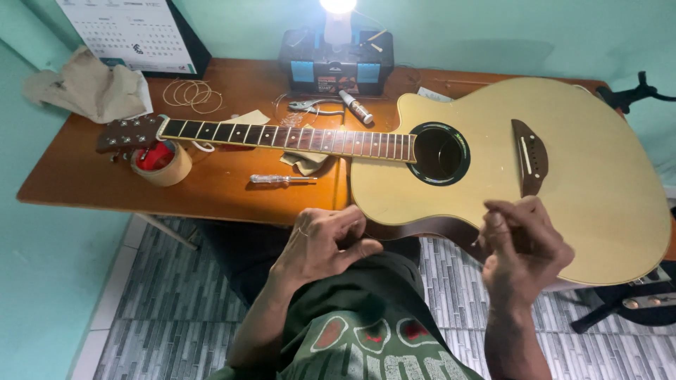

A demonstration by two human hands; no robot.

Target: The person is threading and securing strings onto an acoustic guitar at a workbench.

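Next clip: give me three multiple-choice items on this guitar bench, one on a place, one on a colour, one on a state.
1. Where does the screwdriver lie?
A. on the table below the guitar neck
B. inside the toolbox
C. on the floor

2. What colour is the guitar body?
A. black
B. pale yellow
C. red

3. How is the lamp?
A. off
B. lit
C. fallen over

Answers:
1 A, it rests on the table beneath the neck.
2 B, the top is pale yellow.
3 B, its bulb glows.

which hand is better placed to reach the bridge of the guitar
Right. The right hand hovers just below the bridge, over the guitar body; the left hand sits nearer the table edge.
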